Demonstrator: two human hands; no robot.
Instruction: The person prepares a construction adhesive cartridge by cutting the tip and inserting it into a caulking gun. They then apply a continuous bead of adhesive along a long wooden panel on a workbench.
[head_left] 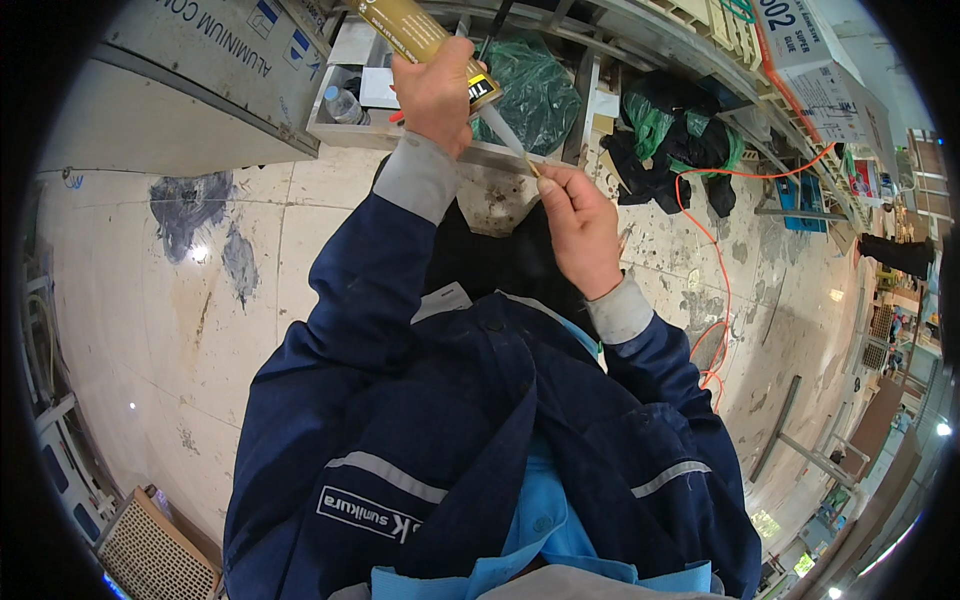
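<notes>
My left hand (437, 98) is wrapped round a gold-brown sealant cartridge (402, 25) with a black and yellow band near its lower end. The cartridge slants down to the right, and its pale tapered nozzle (502, 130) points toward my right hand (578, 222). Thumb and forefinger of that hand are pinched at the nozzle's tip, on a thin yellowish-brown strip (533, 168). Whether the strip is joined to the nozzle I cannot tell. Behind the cartridge is an open drawer (390, 132) holding a green plastic bag (530, 90) and a clear bottle (343, 105).
A large metal-edged cabinet (190, 110) stands at the left. Dark and green bags (680, 130) lie on the floor right of the drawer. An orange cable (722, 270) snakes across the stained tile floor (290, 240). A white carton (825, 75) sits at the upper right.
</notes>
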